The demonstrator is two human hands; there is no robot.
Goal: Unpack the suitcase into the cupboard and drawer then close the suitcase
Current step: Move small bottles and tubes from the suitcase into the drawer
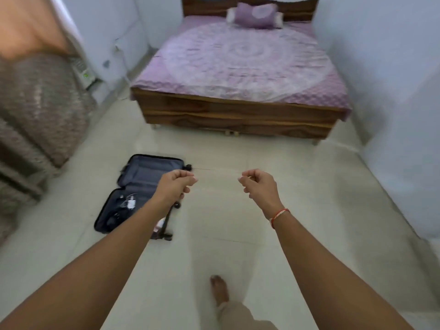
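Observation:
A dark suitcase [142, 177] lies open flat on the pale tiled floor, left of centre. Its far half looks empty; the near half holds a white charger with cables [129, 202] and some small dark items. My left hand [175, 184] hovers in the air above the suitcase's right edge, fingers loosely curled, holding nothing. My right hand [258, 184] hangs in the air further right over bare floor, also loosely curled and empty, with a red thread on its wrist. No cupboard or drawer is plainly visible.
A wooden bed [238, 115] with a purple cover and pillow stands ahead against the far wall. A piece of furniture under a brown patterned cloth [35, 110] fills the left side. My bare foot [219, 290] is on the floor near the bottom.

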